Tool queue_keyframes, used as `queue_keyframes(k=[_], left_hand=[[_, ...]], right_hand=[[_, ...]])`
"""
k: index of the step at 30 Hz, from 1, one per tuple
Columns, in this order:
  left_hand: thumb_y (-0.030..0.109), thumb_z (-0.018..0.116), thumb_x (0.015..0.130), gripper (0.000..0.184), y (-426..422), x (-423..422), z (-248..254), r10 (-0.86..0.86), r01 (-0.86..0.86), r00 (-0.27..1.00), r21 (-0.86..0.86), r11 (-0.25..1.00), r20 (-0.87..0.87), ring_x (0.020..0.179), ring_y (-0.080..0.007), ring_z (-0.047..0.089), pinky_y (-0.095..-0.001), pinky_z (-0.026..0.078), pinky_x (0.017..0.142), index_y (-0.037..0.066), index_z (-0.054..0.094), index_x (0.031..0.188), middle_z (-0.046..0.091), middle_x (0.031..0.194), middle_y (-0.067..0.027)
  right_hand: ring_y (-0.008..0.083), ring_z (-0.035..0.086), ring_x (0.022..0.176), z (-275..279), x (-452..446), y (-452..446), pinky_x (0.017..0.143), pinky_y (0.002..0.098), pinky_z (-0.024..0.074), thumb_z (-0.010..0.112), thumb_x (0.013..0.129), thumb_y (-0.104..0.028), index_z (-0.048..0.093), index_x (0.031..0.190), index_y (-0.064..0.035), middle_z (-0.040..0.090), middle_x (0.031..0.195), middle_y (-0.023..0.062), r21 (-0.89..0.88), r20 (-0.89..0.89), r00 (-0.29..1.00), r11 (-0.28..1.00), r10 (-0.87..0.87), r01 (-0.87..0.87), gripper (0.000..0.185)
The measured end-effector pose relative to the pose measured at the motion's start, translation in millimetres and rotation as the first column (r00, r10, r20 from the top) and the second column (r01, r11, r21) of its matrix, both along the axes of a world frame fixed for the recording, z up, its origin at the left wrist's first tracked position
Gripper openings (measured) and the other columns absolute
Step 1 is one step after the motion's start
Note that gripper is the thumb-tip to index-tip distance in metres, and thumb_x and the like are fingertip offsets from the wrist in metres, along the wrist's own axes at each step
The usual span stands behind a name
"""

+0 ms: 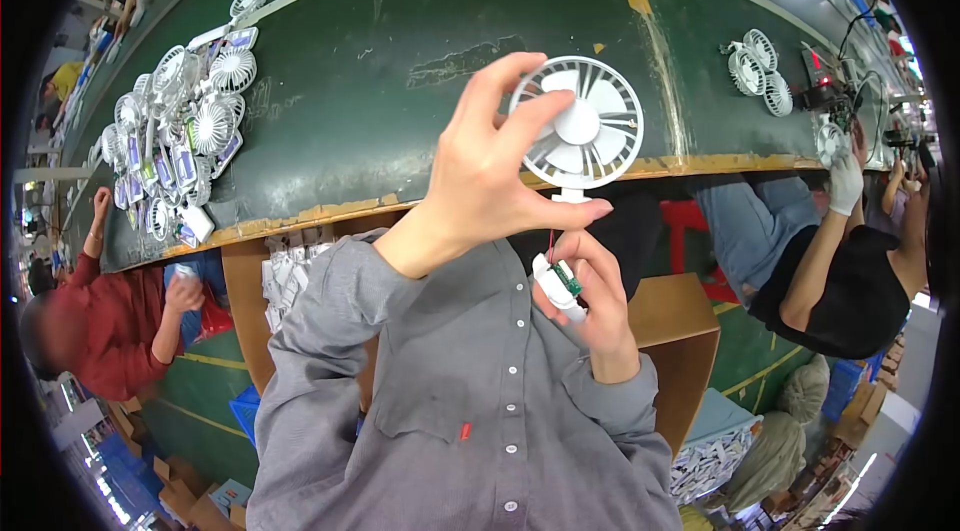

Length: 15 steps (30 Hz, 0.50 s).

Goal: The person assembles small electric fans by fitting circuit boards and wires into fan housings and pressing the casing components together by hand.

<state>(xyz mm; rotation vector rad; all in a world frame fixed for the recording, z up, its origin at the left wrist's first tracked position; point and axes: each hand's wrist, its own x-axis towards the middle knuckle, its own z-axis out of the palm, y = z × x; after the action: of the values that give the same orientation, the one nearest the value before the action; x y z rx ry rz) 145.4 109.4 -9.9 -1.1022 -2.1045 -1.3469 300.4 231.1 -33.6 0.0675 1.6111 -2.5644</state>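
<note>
At about one o'clock from the middle of the view, the left hand [480, 156] is gripping a white fan head [580, 125] by its round cage, partly over the table [350, 81]. At four o'clock, the right hand [603, 309] holds a white handle [546, 283], in which a green circuit board [567, 279] is showing. Toward ten o'clock lies a heap of fans [211, 125].

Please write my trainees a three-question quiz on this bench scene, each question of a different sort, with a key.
1. True or false: the left hand holds the fan head.

2. Which colour is the circuit board in the white casing held by the right hand? A) red B) green C) blue

3. Fill in: the larger heap of fans lies on the ____ side of the table.

Key: 1 true; 2 B; 3 left.
</note>
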Motion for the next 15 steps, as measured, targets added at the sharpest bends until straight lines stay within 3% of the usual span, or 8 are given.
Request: queue_keyframes(k=[3,7,8,9,10,12,13,15], left_hand=[[0.035,0.095,0.048,0.077,5,6,-7,-0.022,0.022,0.998,0.002,1.000,0.051,0.108,-0.0349,0.061,-0.0424,0.054,0.087,0.001,0.066,0.111,0.050,0.127,-0.0224],[0.037,0.093,0.052,0.078,3,15,-13,0.025,0.003,0.990,-0.187,0.982,0.142,0.113,-0.0370,0.056,-0.0427,0.055,0.081,0.004,0.062,0.116,0.049,0.131,-0.0195],[0.038,0.092,0.053,0.078,1,18,-14,0.053,-0.004,0.982,-0.257,0.966,0.183,0.115,-0.0368,0.054,-0.0427,0.056,0.078,0.005,0.061,0.117,0.048,0.133,-0.0185],[0.035,0.089,0.061,0.074,-2,22,-10,0.072,0.009,0.965,-0.304,0.953,0.253,0.118,-0.0379,0.052,-0.0441,0.053,0.084,0.006,0.059,0.121,0.046,0.135,-0.0183],[0.032,0.088,0.064,0.071,-4,25,-8,0.049,0.015,0.974,-0.278,0.960,0.221,0.118,-0.0384,0.053,-0.0445,0.051,0.088,0.006,0.059,0.122,0.046,0.136,-0.0185],[0.026,0.085,0.069,0.065,-6,32,-4,0.005,0.031,0.988,-0.229,0.973,0.156,0.117,-0.0392,0.054,-0.0454,0.047,0.096,0.005,0.058,0.125,0.046,0.138,-0.0188],[0.020,0.079,0.076,0.055,-10,35,3,-0.150,0.189,0.965,-0.176,0.966,0.216,0.118,-0.0380,0.054,-0.0449,0.044,0.100,0.005,0.059,0.125,0.047,0.138,-0.0187],[0.015,0.070,0.086,0.036,-9,43,6,-0.559,0.587,0.726,0.062,0.807,0.400,0.110,-0.0344,0.056,-0.0420,0.046,0.094,0.003,0.064,0.118,0.062,0.116,-0.0149]], right_hand=[[0.0142,0.046,0.044,8,-1,6,0.044,0.0257,0.0362,0.039,0.102,-0.036,0.046,0.101,-0.0013,0.052,0.059,0.0145,-0.072,0.080,0.992,0.993,0.098,-0.093,0.035],[0.0203,0.052,0.046,-4,5,5,0.049,0.0295,0.0440,0.028,0.101,-0.030,0.052,0.101,0.0018,0.061,0.067,0.0233,-0.413,0.104,0.994,0.908,-0.025,0.066,0.040],[0.0210,0.054,0.048,1,5,9,0.051,0.0303,0.0464,0.027,0.101,-0.032,0.055,0.096,0.0034,0.063,0.070,0.0246,-0.343,0.191,0.979,0.930,-0.073,0.136,0.045],[0.0210,0.055,0.048,-1,7,13,0.052,0.0299,0.0472,0.027,0.103,-0.035,0.056,0.093,0.0036,0.064,0.071,0.0241,-0.326,0.174,0.980,0.933,-0.102,0.155,0.049],[0.0209,0.056,0.048,-2,9,17,0.052,0.0295,0.0480,0.027,0.104,-0.039,0.057,0.090,0.0038,0.065,0.072,0.0235,-0.308,0.154,0.979,0.935,-0.133,0.176,0.054],[0.0169,0.056,0.051,13,12,24,0.052,0.0275,0.0457,0.028,0.105,-0.045,0.058,0.087,0.0031,0.065,0.071,0.0182,-0.104,0.195,0.971,0.982,-0.136,0.159,0.059],[0.0150,0.056,0.052,19,14,28,0.053,0.0265,0.0445,0.028,0.105,-0.048,0.059,0.085,0.0027,0.065,0.070,0.0156,0.000,0.217,0.966,0.989,-0.142,0.145,0.062],[0.0111,0.055,0.057,18,16,41,0.054,0.0243,0.0414,0.029,0.105,-0.050,0.060,0.082,0.0023,0.064,0.070,0.0105,0.139,0.218,0.961,0.980,-0.170,0.142,0.066]])
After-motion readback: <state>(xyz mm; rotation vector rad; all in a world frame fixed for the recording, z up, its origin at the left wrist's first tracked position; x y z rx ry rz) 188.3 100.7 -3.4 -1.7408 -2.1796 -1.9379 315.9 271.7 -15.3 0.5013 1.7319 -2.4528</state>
